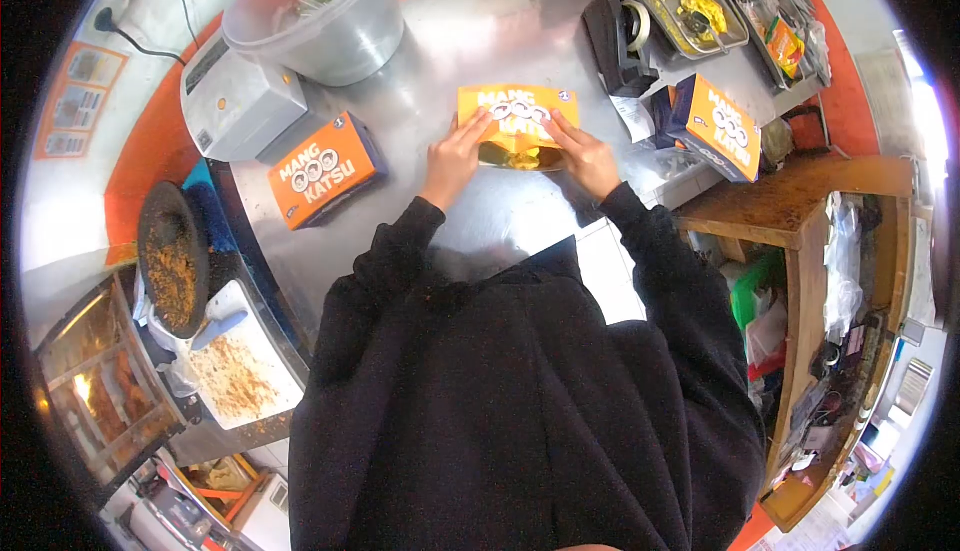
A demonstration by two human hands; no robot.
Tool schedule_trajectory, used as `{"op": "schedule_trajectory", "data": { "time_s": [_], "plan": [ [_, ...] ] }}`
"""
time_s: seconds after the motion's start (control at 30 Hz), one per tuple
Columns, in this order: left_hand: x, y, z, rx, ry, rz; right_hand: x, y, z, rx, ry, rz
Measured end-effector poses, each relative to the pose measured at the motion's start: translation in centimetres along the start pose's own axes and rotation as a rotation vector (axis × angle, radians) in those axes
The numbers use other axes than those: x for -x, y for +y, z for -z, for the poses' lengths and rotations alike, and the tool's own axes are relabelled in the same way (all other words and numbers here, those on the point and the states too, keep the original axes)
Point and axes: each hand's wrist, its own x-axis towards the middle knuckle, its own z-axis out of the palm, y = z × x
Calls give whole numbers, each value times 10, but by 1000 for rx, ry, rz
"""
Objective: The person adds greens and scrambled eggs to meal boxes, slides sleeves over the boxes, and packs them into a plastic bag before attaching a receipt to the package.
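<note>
Carton in hand: we see it on the steel table, between two like boxes, just beyond the person's dark sleeves. We note a bright orange panel facing up, printed "MANG" and "KATSU" in bold white capitals, with a row of white-and-dark round motifs between the words. A small dark badge sits at the far right corner. The near part looks bent and uneven; below it we see shiny yellow-orange patches against a dark area, and we cannot tell whether these are contents or folded card.

Left hand grips the near left corner, fingers laid over the panel; right hand grips the near right corner likewise. Thumb placement we cannot make out.

For comparison, we record the left box, lid down, crisp-edged, with dark sides, and the right box, tilted, with dark sides and white marks. Farther off we list a clear tub to the left, and a black tape dispenser to the right.
</note>
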Motion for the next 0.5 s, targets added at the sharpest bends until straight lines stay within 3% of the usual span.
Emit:
{"op": "schedule_trajectory", "data": {
  "time_s": [0.2, 0.33, 0.5],
  "plan": [
    [3, -5, 3, -132, 22, -56, -16, -48, 5, 376, 95, -15],
    [8, -7, 1, -187, 29, -88, -33, -57, -15, 221, 90, 82],
    [9, -11, 1, -190, 35, -114, -37, -55, -19, 253, 98, 193]
  ]
}}
